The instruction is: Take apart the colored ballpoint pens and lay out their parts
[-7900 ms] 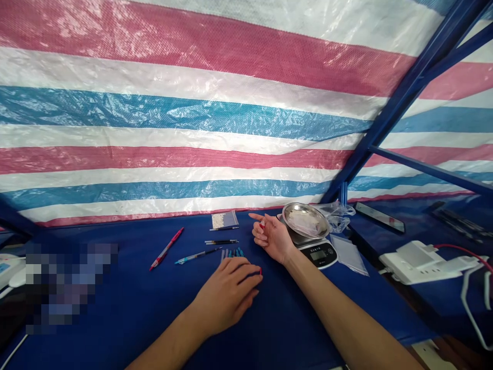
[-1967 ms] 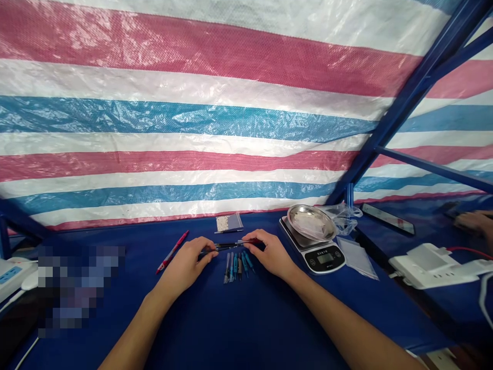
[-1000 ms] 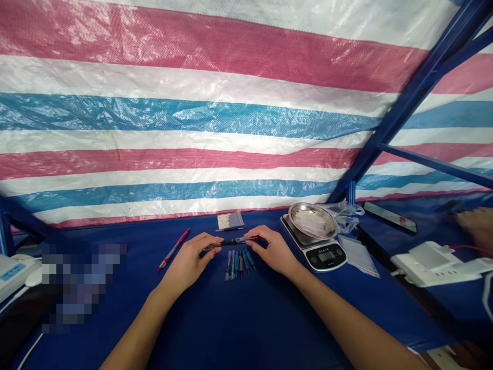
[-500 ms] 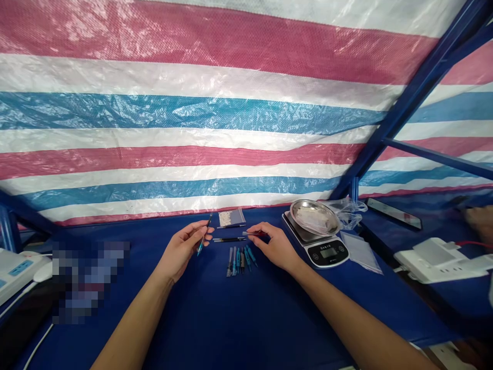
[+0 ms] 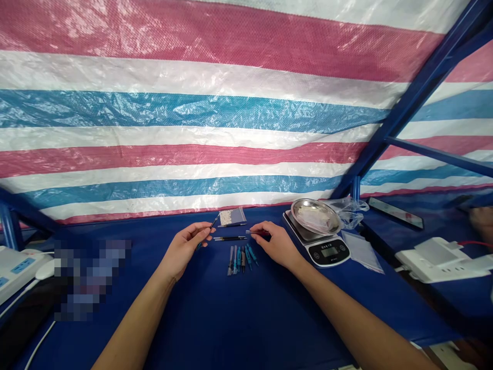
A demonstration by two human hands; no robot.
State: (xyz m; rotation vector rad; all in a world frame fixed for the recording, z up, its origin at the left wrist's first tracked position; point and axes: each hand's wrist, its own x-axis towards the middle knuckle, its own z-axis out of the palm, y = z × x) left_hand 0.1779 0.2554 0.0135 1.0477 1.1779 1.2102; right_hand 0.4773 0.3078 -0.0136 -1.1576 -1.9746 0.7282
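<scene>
My left hand (image 5: 188,245) pinches a slim teal and dark pen (image 5: 213,224) between thumb and fingers, its thin end pointing up and away. In my right hand (image 5: 274,244) is a thin red pen refill (image 5: 254,233), gripped near the table with its pale end toward the left. Between the hands lie black refills (image 5: 231,238) side by side. Closer to me is a row of pen parts (image 5: 242,258), several of them teal, one grey and some clear. A small plastic bag of pale pellets (image 5: 227,217) rests beyond, with another dark refill (image 5: 234,225) along its near edge.
A kitchen scale (image 5: 329,252) bears a steel bowl (image 5: 316,216) with plastic bags in it, right of my right hand. Flat clear bags (image 5: 362,251), a phone (image 5: 396,213) and a white power strip (image 5: 439,262) lie farther right. Another person's blurred hand (image 5: 482,221) shows at the right edge.
The pen in my left hand has tilted, its upper end swinging toward the right. My right hand keeps its grip on the red refill and has barely moved.
</scene>
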